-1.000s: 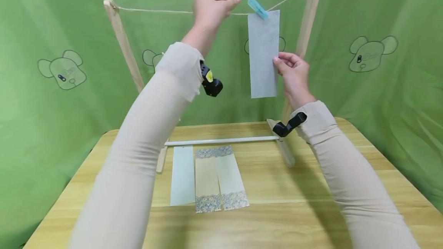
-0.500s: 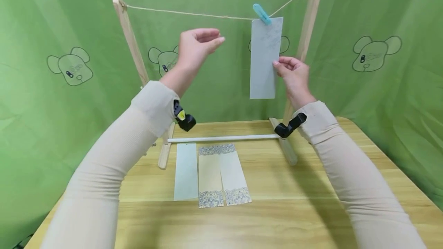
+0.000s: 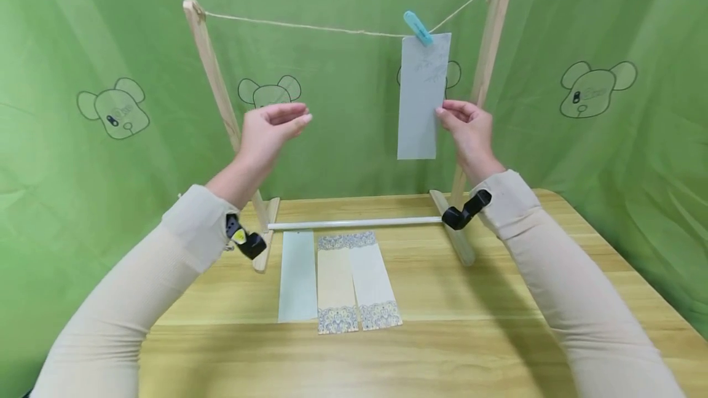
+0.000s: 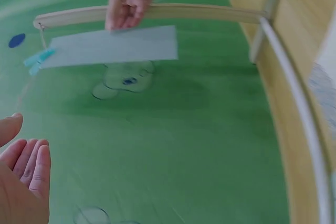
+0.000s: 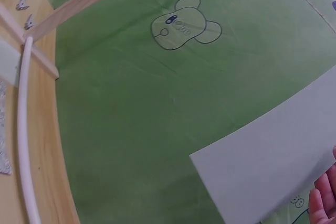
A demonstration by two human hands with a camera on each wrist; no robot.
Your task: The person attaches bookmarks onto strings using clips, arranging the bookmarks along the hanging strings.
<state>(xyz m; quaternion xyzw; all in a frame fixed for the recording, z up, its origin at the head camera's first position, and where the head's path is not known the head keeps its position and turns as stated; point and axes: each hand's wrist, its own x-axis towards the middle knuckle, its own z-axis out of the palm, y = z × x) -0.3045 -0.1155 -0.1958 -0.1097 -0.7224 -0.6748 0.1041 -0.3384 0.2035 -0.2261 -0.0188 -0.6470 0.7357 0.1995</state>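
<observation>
A light grey paper card (image 3: 423, 100) hangs upright from the string (image 3: 332, 28) under a tilted blue clothespin (image 3: 418, 27). My right hand (image 3: 469, 137) pinches the card's right edge around mid-height, thumb in front. In the right wrist view, the card's lower end (image 5: 268, 166) shows beside the fingertips. My left hand (image 3: 271, 134) is in the air left of the card, fingers nearly straight and thumb apart from them. Nothing lies between them, as the left wrist view of the left hand (image 4: 26, 182) also shows.
A wooden frame with left post (image 3: 212, 72), right post (image 3: 492, 48) and white crossbar (image 3: 354, 223) stands on the table (image 3: 498, 324). In front lie a pale blue card (image 3: 297, 275) and two lace-patterned cards (image 3: 356, 278). The right wrist view shows small clips (image 5: 22, 3) behind the frame's foot.
My left hand has moved away from the string, down and to the left. The right hand keeps its pinch on the card; card and string now sit slightly lower in view.
</observation>
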